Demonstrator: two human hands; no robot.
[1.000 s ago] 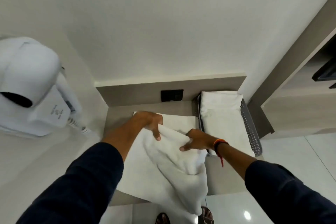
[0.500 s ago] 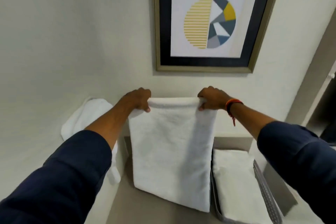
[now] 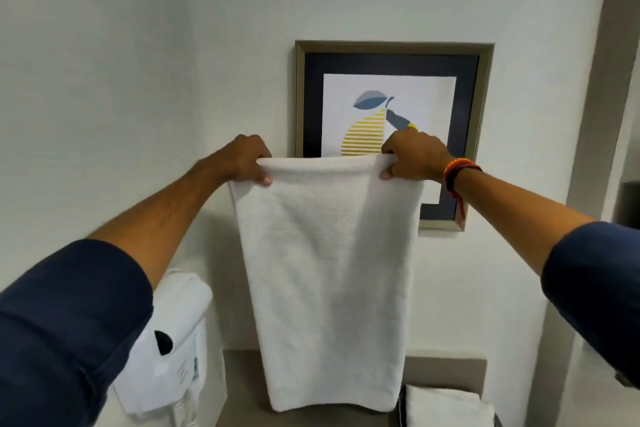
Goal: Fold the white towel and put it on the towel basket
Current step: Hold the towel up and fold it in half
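Observation:
The white towel (image 3: 329, 274) hangs straight down in front of me, held up in the air by its top edge. My left hand (image 3: 247, 159) grips its top left corner. At the top right corner my right hand (image 3: 414, 158), with an orange band at the wrist, is closed on the fabric. The towel's lower edge hangs just above the grey counter (image 3: 239, 388). At the bottom right, the dark towel basket (image 3: 401, 407) shows only an edge, with a folded white towel (image 3: 446, 407) lying in it.
A white wall-mounted hair dryer (image 3: 173, 347) sits at the lower left beside my left sleeve. A framed pear picture (image 3: 394, 87) hangs on the wall behind the towel. A beige wall panel (image 3: 595, 114) runs down the right side.
Both hands picked the towel up off the counter and raised it, now higher, in front of the picture. The view has tilted up, so the basket has slid to the bottom edge.

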